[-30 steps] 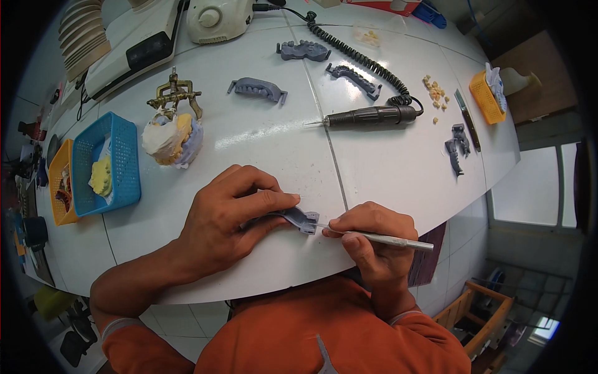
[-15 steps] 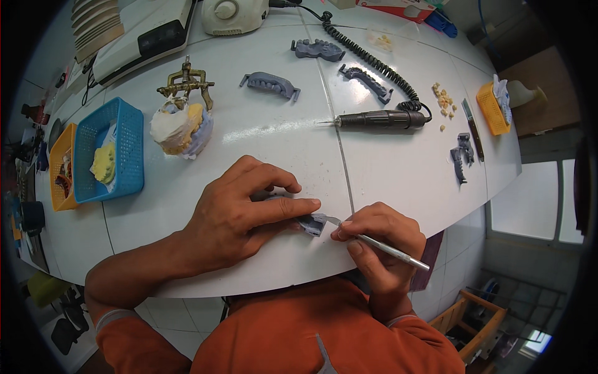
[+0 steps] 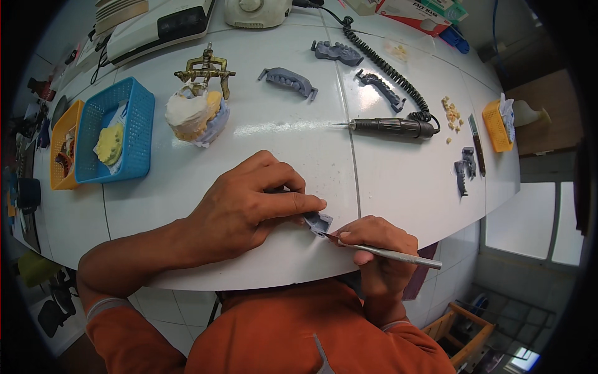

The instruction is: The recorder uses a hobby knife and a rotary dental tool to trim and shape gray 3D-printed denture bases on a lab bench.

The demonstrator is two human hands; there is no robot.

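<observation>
My left hand (image 3: 249,206) is closed on a small grey-blue moulded piece (image 3: 316,223) lying low over the white table, its index finger stretched along the top. Much of the piece is hidden under that hand. My right hand (image 3: 380,237) grips a slim silver craft knife (image 3: 405,257) like a pen, with the blade touching the piece’s near right end. Similar grey moulded pieces (image 3: 286,81) lie farther back, and a black rotary handpiece (image 3: 392,128) with a coiled cord rests beyond my hands, its thin tip pointing left.
At left are a blue basket (image 3: 142,134), a yellow basket (image 3: 62,181) and a brass articulator (image 3: 208,71) with plaster casts (image 3: 190,118). A white control unit (image 3: 252,12) stands behind. At right are small cream bits (image 3: 451,112), a knife (image 3: 478,146) and a yellow basket (image 3: 495,124) on the table (image 3: 411,181).
The whole view has shifted slightly. My right hand has changed the knife’s angle, bringing the blade to the lower corner of the piece’s end. My left index finger has slid along the piece.
</observation>
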